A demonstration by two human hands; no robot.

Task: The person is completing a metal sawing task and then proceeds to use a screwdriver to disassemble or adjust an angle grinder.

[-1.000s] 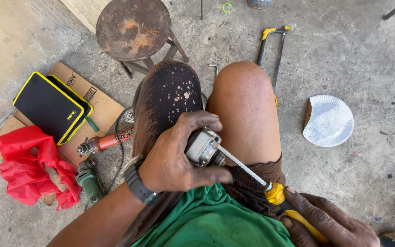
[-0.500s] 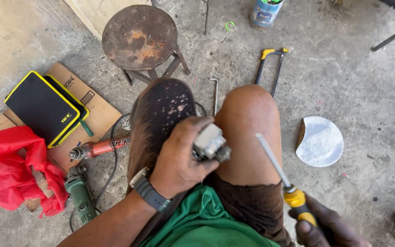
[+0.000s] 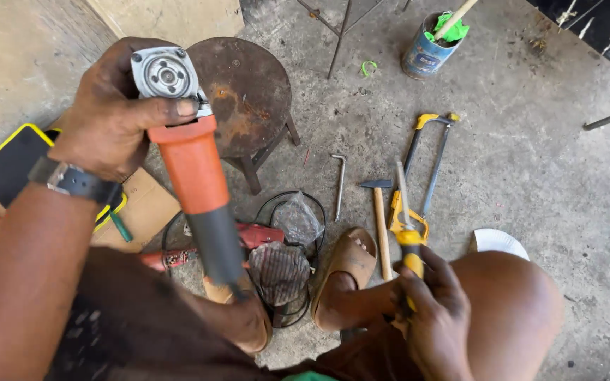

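My left hand (image 3: 111, 113) closed round grey head of orange angle grinder (image 3: 190, 166), raised above rusty stool (image 3: 248, 99), spindle bare, no disc or guard on it. My right hand (image 3: 428, 317) gripping yellow-handled screwdriver (image 3: 405, 226), right of stool, beside hammer (image 3: 380, 219). Stripping looks done; refitting appears left.

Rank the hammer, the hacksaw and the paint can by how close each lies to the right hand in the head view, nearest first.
From the right hand, which grips a yellow-handled screwdriver:
1. Hammer, on the floor just up-left of the hand.
2. Hacksaw, farther up, past the screwdriver's tip.
3. Paint can, near the top edge, by far the farthest.
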